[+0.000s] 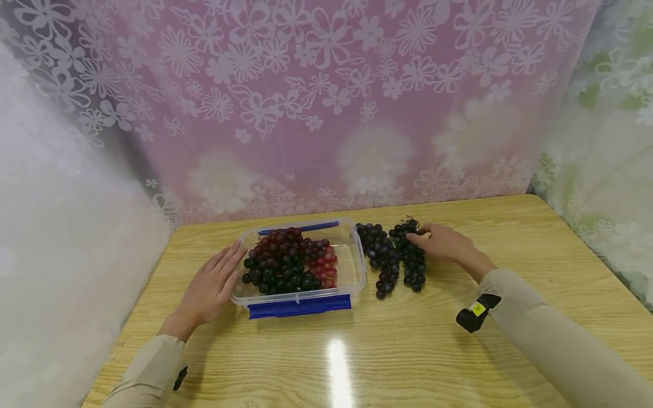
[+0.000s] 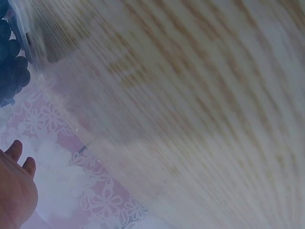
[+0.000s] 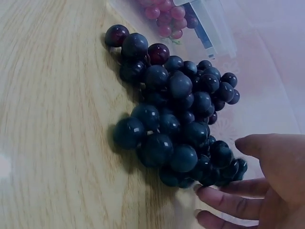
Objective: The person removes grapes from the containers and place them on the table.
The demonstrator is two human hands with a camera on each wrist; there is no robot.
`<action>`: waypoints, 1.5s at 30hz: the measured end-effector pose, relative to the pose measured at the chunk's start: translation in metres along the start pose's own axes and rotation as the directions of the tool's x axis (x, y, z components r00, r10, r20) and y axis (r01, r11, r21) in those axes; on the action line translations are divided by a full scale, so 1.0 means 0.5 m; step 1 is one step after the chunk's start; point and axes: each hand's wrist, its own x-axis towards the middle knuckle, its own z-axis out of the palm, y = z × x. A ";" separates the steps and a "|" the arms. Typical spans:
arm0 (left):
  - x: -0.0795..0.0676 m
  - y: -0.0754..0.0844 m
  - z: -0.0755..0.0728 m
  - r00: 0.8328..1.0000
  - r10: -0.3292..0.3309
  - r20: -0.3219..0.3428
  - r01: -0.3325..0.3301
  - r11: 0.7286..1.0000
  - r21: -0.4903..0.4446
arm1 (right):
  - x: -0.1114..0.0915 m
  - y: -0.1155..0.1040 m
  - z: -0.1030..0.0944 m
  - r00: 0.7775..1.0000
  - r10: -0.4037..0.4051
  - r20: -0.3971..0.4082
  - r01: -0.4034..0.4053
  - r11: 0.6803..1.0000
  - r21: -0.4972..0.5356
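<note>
A clear plastic container with blue side clips holds several bunches of grapes: dark red, blackish green and pinkish red. My left hand rests against the container's left side, fingers extended; only part of that hand shows in the left wrist view. Right of the container, two dark bunches lie side by side on the table. My right hand holds the outer bunch of black grapes near its stem end, with thumb and fingers on either side of it. The inner bunch of purple-black grapes lies against the container's right side.
The wooden table has its back edge against a pink flowered curtain. Pale curtains hang at the left and right. A black wrist camera sits on the right sleeve.
</note>
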 end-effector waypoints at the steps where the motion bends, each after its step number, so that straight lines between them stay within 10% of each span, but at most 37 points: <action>1: -0.001 0.000 0.000 1.000 -0.003 0.002 0.003 1.000 -0.002 | -0.003 0.000 -0.003 1.000 0.007 -0.013 -0.007 1.000 -0.009; 20: -0.006 -0.003 0.000 1.000 -0.016 0.012 0.016 1.000 -0.002 | -0.015 0.011 -0.022 0.954 -0.103 -0.282 0.101 0.995 -0.021; 45: 0.002 0.003 -0.005 0.999 -0.021 0.028 0.021 1.000 -0.003 | -0.043 -0.042 -0.029 0.975 -0.146 -0.169 0.065 0.909 -0.413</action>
